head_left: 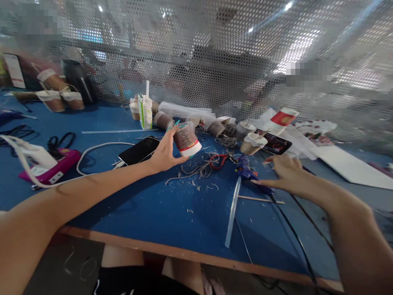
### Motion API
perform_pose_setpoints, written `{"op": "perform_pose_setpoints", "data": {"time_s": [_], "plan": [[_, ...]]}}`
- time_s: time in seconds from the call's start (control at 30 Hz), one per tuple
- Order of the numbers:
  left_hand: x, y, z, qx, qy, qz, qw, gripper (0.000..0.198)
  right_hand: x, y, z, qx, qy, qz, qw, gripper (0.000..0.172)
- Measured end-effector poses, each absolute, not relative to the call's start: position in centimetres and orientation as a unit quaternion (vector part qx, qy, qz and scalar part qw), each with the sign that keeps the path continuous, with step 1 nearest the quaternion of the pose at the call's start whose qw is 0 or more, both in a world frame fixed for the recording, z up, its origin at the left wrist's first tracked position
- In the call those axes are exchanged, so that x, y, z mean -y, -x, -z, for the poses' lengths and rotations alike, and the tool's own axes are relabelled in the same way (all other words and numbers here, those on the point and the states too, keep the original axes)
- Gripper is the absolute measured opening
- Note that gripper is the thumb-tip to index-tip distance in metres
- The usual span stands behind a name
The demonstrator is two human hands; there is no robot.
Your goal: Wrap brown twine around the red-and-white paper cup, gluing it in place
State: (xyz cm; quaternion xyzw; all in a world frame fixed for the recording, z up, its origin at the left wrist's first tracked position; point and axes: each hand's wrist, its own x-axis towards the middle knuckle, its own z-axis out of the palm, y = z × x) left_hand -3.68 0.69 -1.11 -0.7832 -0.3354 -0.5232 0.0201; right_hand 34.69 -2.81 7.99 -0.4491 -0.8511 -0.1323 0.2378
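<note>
My left hand (167, 152) is closed around a paper cup (186, 138), raised a little over the table and tilted. Brown twine wraps most of the cup, leaving a red and white band bare at its lower end. My right hand (285, 172) hovers beside a blue glue gun (245, 169), fingers spread; its thumb is at the gun's handle, and I cannot tell whether it touches. A clear glue stick (233, 213) sticks out of the gun toward me. Between the hands lie loose twine (202, 169) and red-handled pliers (218, 161).
More twine-wrapped cups (216, 128) stand along the mesh screen (190, 53) at the back. A drink carton (145, 111), a black phone (139, 150) and a magenta power strip (53, 169) are to the left. A second phone (276, 142) and a white board (353, 166) lie right.
</note>
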Motion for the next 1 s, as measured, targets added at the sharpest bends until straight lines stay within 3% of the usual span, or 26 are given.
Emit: {"op": "perform_pose_setpoints", "data": {"time_s": [0.17,0.37,0.57,0.77,0.9,1.0], "plan": [[-0.8,3.6,1.2,0.359,0.770,0.527,0.016,0.096,5.4,-25.6,-10.2,0.896,0.396,0.148,0.139,0.038],[-0.6,3.4,1.2,0.393,0.741,0.544,0.015,0.097,5.6,-15.7,-5.4,0.955,0.191,0.228,0.009,0.042],[-0.7,3.3,1.4,0.404,0.740,0.537,0.003,0.094,4.7,-13.7,-3.1,0.975,0.161,0.148,-0.025,0.029],[-0.7,3.3,1.3,0.411,0.735,0.538,-0.034,0.094,5.1,-14.5,-2.8,0.980,0.118,0.145,0.069,0.030],[-0.8,3.3,1.1,0.390,0.739,0.546,-0.061,0.091,5.9,-16.1,-4.7,0.958,0.109,0.063,0.256,0.030],[-0.9,3.5,0.8,0.342,0.776,0.522,-0.097,0.090,6.4,-17.5,-6.3,0.895,0.197,-0.061,0.396,0.022]]}}
